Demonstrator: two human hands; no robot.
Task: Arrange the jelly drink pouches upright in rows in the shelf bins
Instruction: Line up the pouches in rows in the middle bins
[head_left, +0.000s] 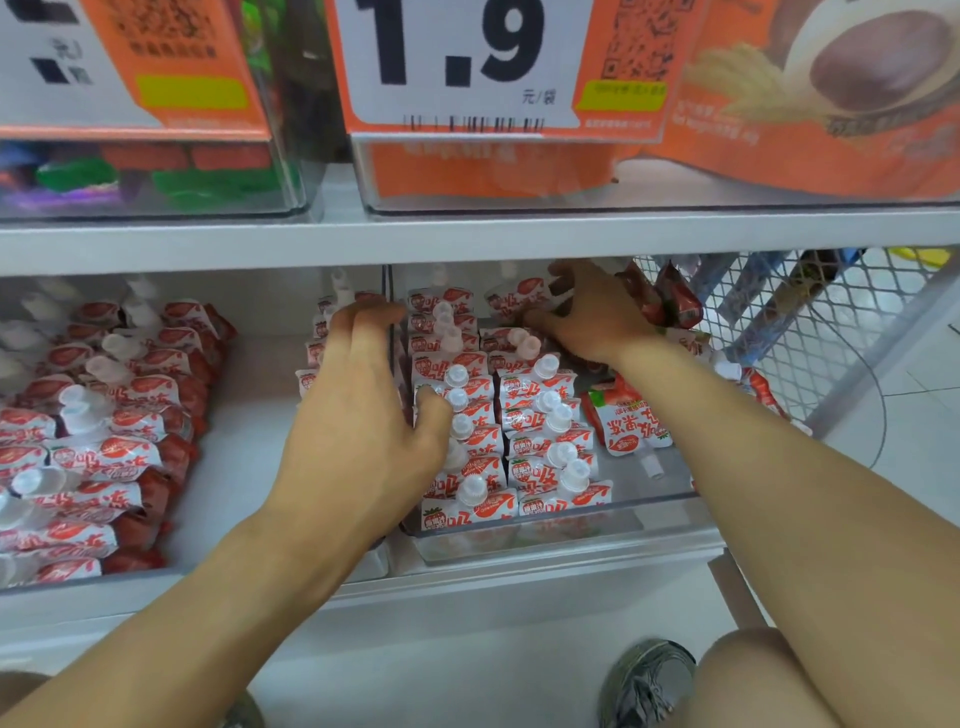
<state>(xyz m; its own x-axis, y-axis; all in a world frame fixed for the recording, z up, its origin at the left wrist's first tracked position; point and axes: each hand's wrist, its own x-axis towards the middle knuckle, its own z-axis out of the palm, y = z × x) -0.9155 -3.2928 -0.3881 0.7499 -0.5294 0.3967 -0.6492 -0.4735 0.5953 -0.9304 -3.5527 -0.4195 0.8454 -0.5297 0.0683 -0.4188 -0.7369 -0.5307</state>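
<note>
Partly hidden under the shelf edge (467, 239), right hand (592, 312) grips a far jelly pouch (514, 296); left hand (363, 415), fingers spread, presses the pouch rows (467, 415); bin's (519, 535) right side lies open.

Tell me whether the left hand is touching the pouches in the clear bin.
Touching. The head view shows the left hand with its thumb pressed against the left row of pouches inside the clear bin.

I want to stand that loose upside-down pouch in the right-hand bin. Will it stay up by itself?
Probably not. The loose pouch looks soft and creased, so it likely flexes when gripped. It lies flat on the bin floor, and the upright rows lean on each other, so it probably tips without neighbours.
</note>
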